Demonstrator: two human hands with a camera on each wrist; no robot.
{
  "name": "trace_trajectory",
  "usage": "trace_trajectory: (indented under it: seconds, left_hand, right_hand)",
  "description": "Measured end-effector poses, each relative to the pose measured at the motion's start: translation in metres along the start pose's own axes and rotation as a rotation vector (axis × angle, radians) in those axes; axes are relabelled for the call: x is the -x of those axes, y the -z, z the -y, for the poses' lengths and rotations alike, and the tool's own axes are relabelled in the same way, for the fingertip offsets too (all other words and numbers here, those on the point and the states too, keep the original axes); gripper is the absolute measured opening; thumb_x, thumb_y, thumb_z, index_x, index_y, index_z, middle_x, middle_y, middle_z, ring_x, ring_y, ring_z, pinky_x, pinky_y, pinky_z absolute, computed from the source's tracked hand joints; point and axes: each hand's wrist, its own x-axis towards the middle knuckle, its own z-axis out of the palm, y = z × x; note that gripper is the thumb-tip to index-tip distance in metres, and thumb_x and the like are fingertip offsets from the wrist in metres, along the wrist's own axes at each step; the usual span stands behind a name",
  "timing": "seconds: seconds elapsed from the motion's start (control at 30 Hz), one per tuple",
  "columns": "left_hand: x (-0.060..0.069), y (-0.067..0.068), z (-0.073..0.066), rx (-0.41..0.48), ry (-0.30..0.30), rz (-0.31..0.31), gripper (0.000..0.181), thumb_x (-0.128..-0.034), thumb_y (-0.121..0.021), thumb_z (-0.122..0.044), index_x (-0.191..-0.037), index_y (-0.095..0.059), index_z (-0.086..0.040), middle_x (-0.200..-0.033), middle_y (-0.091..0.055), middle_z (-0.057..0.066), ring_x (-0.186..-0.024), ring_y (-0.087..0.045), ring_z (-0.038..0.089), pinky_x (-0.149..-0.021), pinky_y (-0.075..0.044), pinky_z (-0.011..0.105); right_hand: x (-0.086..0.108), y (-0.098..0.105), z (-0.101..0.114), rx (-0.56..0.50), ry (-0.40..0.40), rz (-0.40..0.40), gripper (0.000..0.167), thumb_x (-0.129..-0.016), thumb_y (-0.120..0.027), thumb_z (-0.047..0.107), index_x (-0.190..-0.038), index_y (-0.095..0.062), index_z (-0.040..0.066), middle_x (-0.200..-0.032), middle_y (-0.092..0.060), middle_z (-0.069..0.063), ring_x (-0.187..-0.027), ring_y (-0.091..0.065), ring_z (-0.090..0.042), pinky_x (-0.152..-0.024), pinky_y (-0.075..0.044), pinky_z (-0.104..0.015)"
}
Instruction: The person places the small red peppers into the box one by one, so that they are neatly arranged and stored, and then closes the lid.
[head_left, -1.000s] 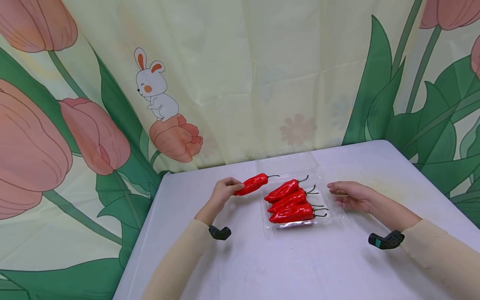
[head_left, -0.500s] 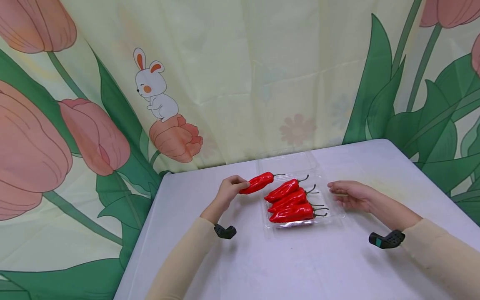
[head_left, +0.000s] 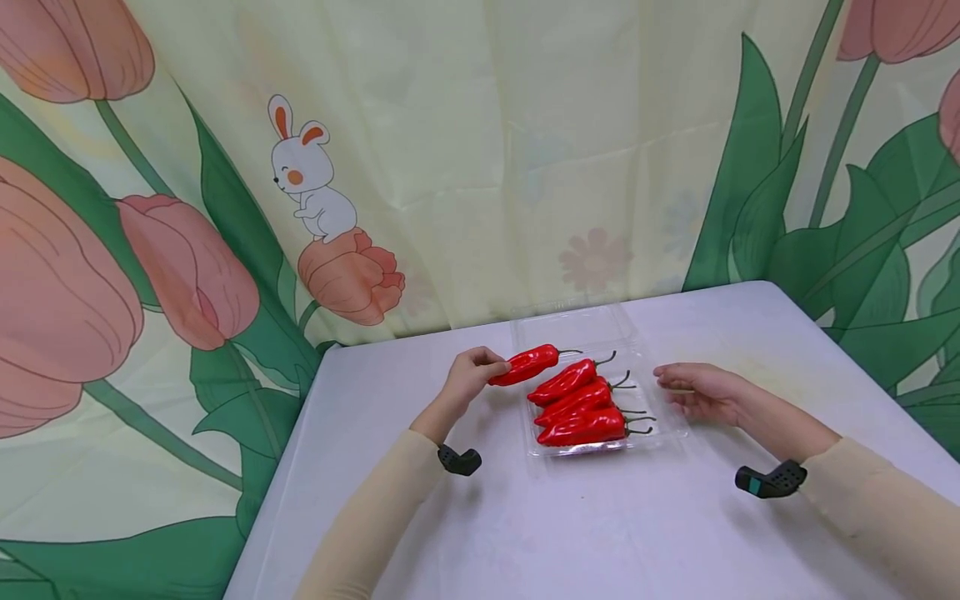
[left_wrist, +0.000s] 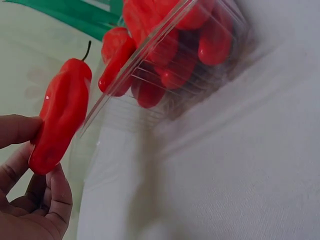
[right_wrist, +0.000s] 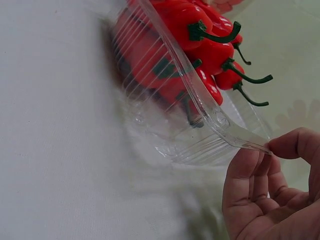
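Note:
In the head view my left hand [head_left: 468, 375] pinches a red pepper [head_left: 529, 364] by its blunt tip, its dark stem pointing right. That pepper is in the air by the left back side of a clear plastic box [head_left: 670, 421]. More red peppers [head_left: 583, 427] with green stems lie piled in the box. The left wrist view shows the held pepper [left_wrist: 62, 112] between thumb and fingers, apart from the pile. My right hand [head_left: 705, 393] is at the box's right side. In the right wrist view its thumb and fingers pinch the corner of the clear rim [right_wrist: 240, 139].
The clear lid [head_left: 573, 327] is folded back behind the box, toward the curtain [head_left: 450, 167] printed with tulips and a rabbit. A white cloth covers the table [head_left: 600, 533]. Black wrist cameras sit on both sleeves.
My left hand has carried the red pepper to the right, over the box's back left edge. My right hand and the box have stayed where they were.

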Motion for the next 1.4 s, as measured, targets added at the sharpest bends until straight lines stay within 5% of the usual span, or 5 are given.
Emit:
trace_trajectory:
  seconds: [0.37,0.73,0.97,1.2,1.4]
  left_hand:
    - [-0.002,-0.013,-0.007,-0.041,-0.016,-0.006,0.013,-0.0924,-0.076,-0.022,-0.098,-0.074,-0.011,-0.103,-0.072,0.006,-0.094,-0.064,0.022,-0.090,-0.059,0.040]
    - [-0.004,-0.025,-0.010,-0.024,-0.033,0.027,0.014,-0.0922,-0.075,-0.022,-0.099,-0.075,-0.010,-0.101,-0.072,0.005,-0.091,-0.063,0.021,-0.096,-0.057,0.051]
    - [-0.007,-0.032,-0.012,-0.050,-0.069,0.026,0.014,-0.0920,-0.076,-0.021,-0.100,-0.076,-0.010,-0.100,-0.073,0.005,-0.089,-0.064,0.019,-0.090,-0.060,0.044]
    - [-0.009,-0.043,-0.016,-0.137,-0.119,0.030,0.012,-0.0930,-0.076,-0.021,-0.101,-0.077,-0.012,-0.099,-0.073,0.002,-0.088,-0.064,0.016,-0.074,-0.057,0.025]
    - [-0.011,-0.051,-0.016,-0.302,-0.184,0.039,0.014,-0.0937,-0.075,-0.021,-0.104,-0.080,-0.014,-0.104,-0.073,0.001,-0.091,-0.059,0.017,-0.068,-0.054,0.023]
  right_hand:
    - [0.000,0.001,-0.001,-0.011,0.000,0.005,0.045,-0.107,-0.055,0.032,-0.144,-0.050,0.006,-0.110,-0.060,0.000,-0.087,-0.063,-0.011,-0.075,-0.056,-0.020]
    - [0.000,0.002,-0.001,-0.008,0.002,0.007,0.039,-0.108,-0.054,0.031,-0.139,-0.054,0.008,-0.110,-0.060,0.000,-0.087,-0.063,-0.012,-0.075,-0.057,-0.020]
    - [0.001,0.001,0.000,-0.009,0.003,0.012,0.037,-0.107,-0.055,0.032,-0.138,-0.057,0.011,-0.112,-0.060,0.000,-0.087,-0.064,-0.012,-0.075,-0.057,-0.021]
    - [0.001,0.003,-0.001,-0.022,-0.001,0.028,0.035,-0.108,-0.053,0.032,-0.136,-0.057,0.011,-0.112,-0.060,0.000,-0.089,-0.064,-0.012,-0.077,-0.056,-0.020]
    - [0.001,0.000,-0.001,-0.006,-0.003,-0.012,0.044,-0.107,-0.055,0.033,-0.143,-0.052,0.007,-0.114,-0.060,-0.001,-0.089,-0.064,-0.013,-0.077,-0.057,-0.021]
